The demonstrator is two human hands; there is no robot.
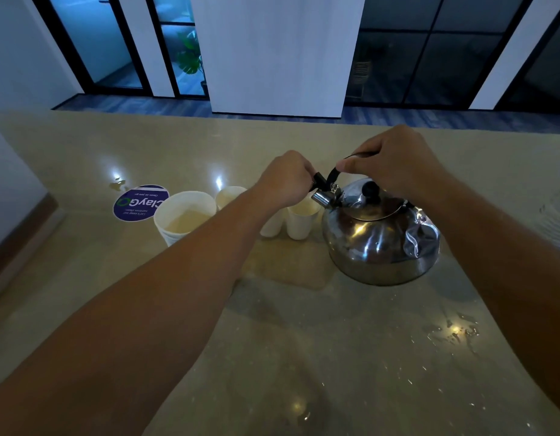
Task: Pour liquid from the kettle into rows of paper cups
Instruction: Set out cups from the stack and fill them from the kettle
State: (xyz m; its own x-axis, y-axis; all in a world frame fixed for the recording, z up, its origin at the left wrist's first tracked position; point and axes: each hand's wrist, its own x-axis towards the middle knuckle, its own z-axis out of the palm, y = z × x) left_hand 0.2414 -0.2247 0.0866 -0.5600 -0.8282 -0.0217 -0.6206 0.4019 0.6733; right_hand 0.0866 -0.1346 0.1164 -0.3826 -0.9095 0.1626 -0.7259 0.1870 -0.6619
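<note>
1. Steel kettle (379, 234) sitting on the beige table (304, 341), toward its right side, spout (322, 198) aimed left at the cups.
2. Right hand (395, 165) curled round the black handle (335, 174) above the lid; most of the handle hidden under the fingers.
3. Left hand (286, 180) closed at the spout end, fingers pinching a small black piece there; fingertips turned away, so exact hold hard to make out.
4. Large white paper cup (184, 215) left of the kettle, pale liquid inside, lower right wall covered by the left forearm.
5. Smaller cup (302, 220) just beside the spout, rim partly behind the left hand; fill level unclear.
6. Another cup (230, 196) farther back, only upper part showing past the forearm; one more white cup (272, 226) nearly all hidden under the wrist.
7. Round blue sticker (137, 201) on the table toward the far left, right edge covered by the large cup; small print unreadable.
8. White ribbed object (555, 215) cut off at the right edge, unidentifiable.
9. Wet droplets (455, 333) glinting on the table toward the near right.
</note>
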